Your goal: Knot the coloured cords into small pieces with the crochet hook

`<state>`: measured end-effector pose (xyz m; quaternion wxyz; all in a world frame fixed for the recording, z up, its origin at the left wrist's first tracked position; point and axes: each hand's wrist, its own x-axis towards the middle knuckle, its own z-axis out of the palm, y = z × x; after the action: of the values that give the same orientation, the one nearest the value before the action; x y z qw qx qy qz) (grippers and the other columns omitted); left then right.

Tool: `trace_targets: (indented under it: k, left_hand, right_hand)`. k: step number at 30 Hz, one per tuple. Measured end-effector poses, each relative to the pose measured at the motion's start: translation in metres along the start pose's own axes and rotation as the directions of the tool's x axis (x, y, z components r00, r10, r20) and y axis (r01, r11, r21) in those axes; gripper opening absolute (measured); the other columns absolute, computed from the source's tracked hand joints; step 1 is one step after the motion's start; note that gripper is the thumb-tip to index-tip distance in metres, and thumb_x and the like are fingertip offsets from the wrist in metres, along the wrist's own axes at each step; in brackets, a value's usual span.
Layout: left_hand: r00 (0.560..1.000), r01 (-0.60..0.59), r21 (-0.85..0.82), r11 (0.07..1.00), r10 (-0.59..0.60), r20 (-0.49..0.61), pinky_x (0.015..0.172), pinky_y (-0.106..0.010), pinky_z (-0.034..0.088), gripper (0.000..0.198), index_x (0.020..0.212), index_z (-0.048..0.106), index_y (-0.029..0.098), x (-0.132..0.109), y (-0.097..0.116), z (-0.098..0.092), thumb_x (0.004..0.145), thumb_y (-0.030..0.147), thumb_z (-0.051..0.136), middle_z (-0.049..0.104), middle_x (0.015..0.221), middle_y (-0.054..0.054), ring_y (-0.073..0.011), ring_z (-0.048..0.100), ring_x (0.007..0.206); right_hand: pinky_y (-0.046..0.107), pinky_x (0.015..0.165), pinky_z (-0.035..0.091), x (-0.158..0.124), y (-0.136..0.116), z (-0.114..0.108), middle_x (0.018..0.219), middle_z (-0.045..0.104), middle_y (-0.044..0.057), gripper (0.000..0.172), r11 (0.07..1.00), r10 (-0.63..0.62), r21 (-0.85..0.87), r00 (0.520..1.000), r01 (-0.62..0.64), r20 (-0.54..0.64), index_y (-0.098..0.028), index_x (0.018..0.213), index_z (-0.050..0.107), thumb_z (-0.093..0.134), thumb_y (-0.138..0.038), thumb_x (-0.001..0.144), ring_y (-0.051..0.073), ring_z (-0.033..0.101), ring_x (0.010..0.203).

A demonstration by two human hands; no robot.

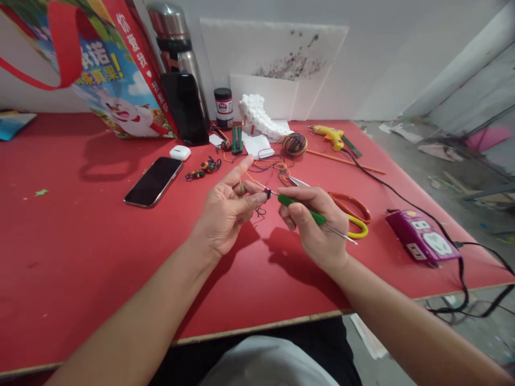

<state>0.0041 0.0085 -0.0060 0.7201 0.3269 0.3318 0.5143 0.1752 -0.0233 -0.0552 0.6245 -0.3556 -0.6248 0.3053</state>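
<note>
My left hand [235, 206] pinches a small dark piece of crochet [267, 194] between thumb and fingers, and orange yarn [248, 174] runs over its raised index finger. My right hand [317, 220] is closed around the green handle of a crochet hook [285, 200]. The hook's thin metal tip meets the crochet piece at my left fingertips, while its other metal end sticks out behind my right hand. Loose yarn trails across the table to a multicoloured yarn ball [294, 144]. Scissors [349, 206] with orange and yellow handles lie partly behind my right hand.
On the red table [100, 257] lie a phone [154, 181], a white earbud case [179, 153] and a finished-looking crochet strip [204, 168]. A yellow glue gun [329, 136] and a purple power socket [422, 238] with black cables are at right. A bag [132, 107] and steel flask [169, 24] stand behind.
</note>
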Motion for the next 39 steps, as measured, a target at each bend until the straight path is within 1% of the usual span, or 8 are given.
trace_targets:
  k: [5,10,13,17,21,28,33,39]
  left_hand:
    - [0.999,-0.043,0.038,0.998,0.044,-0.002,0.044,-0.015,0.023,0.112,0.158,0.058,0.022,0.002,0.002,-0.002,0.055,0.012,0.101,0.067,0.070,0.005,-0.0028,0.036,0.051]
    - [0.998,-0.064,0.066,0.996,0.065,-0.009,0.043,-0.017,0.022,0.095,0.146,0.069,0.016,0.003,0.004,-0.004,0.056,0.011,0.099,0.065,0.068,0.005,-0.0026,0.033,0.050]
    - [0.998,-0.059,0.074,0.996,0.059,-0.003,0.043,-0.018,0.020,0.087,0.139,0.074,0.016,0.004,0.006,-0.004,0.056,0.011,0.099,0.064,0.069,0.004,-0.0024,0.032,0.050]
    - [0.999,-0.029,0.084,0.996,0.027,0.021,0.042,-0.019,0.018,0.075,0.128,0.079,0.015,0.003,0.006,-0.005,0.056,0.010,0.098,0.066,0.070,0.003,-0.0023,0.034,0.050]
    - [0.999,-0.006,0.083,0.997,0.002,0.049,0.042,-0.018,0.020,0.065,0.118,0.082,0.014,0.003,0.006,-0.006,0.055,0.009,0.098,0.067,0.071,0.002,-0.0027,0.039,0.050]
    - [0.995,0.037,0.061,0.997,-0.043,0.085,0.041,-0.016,0.022,0.058,0.113,0.084,0.013,0.003,0.005,-0.007,0.057,0.009,0.098,0.068,0.071,0.001,-0.0017,0.041,0.049]
    - [0.995,0.058,0.056,0.997,-0.062,0.084,0.041,-0.015,0.020,0.060,0.110,0.083,0.012,0.004,0.005,-0.007,0.053,0.009,0.100,0.068,0.071,0.001,-0.0009,0.041,0.048]
    - [0.995,0.058,0.064,0.996,-0.063,0.078,0.041,-0.015,0.021,0.061,0.111,0.083,0.013,0.003,0.006,-0.007,0.052,0.009,0.100,0.069,0.071,0.001,-0.0013,0.042,0.049]
  right_hand:
    - [0.027,0.061,0.050,0.001,-0.001,-0.005,0.089,0.073,0.001,0.019,0.999,0.025,-0.025,1.000,-0.025,-0.001,-0.027,0.119,0.079,0.071,-0.035,0.103,0.012,0.064,0.069]
    - [0.027,0.059,0.050,0.007,-0.008,-0.011,0.079,0.071,0.000,0.017,0.999,0.049,-0.019,0.999,-0.049,-0.013,-0.026,0.111,0.083,0.073,-0.036,0.101,0.012,0.063,0.064]
    - [0.026,0.056,0.049,0.011,-0.012,-0.015,0.074,0.069,0.001,0.016,0.995,0.100,0.026,0.995,-0.099,-0.025,-0.025,0.103,0.085,0.076,-0.037,0.099,0.012,0.061,0.061]
    - [0.025,0.051,0.046,0.017,-0.012,-0.022,0.067,0.064,0.000,0.018,0.975,0.173,0.138,0.985,-0.173,0.009,-0.022,0.097,0.085,0.079,-0.039,0.095,0.011,0.054,0.056]
    - [0.026,0.050,0.042,0.021,-0.008,-0.029,0.058,0.055,-0.003,0.021,0.964,0.171,0.200,0.984,-0.177,0.046,-0.021,0.094,0.085,0.082,-0.041,0.093,0.009,0.046,0.050]
    - [0.026,0.049,0.040,0.024,-0.008,-0.032,0.057,0.050,-0.004,0.020,0.938,0.197,0.269,0.975,-0.217,0.099,-0.021,0.092,0.085,0.081,-0.040,0.094,0.007,0.040,0.048]
    - [0.027,0.050,0.042,0.024,-0.008,-0.033,0.058,0.052,-0.003,0.023,0.947,0.220,0.223,0.973,-0.231,0.072,-0.021,0.090,0.085,0.083,-0.044,0.092,0.008,0.041,0.048]
    - [0.026,0.052,0.041,0.023,-0.006,-0.035,0.059,0.052,-0.003,0.018,0.956,0.186,0.214,0.979,-0.200,0.088,-0.020,0.093,0.085,0.081,-0.038,0.095,0.008,0.043,0.051]
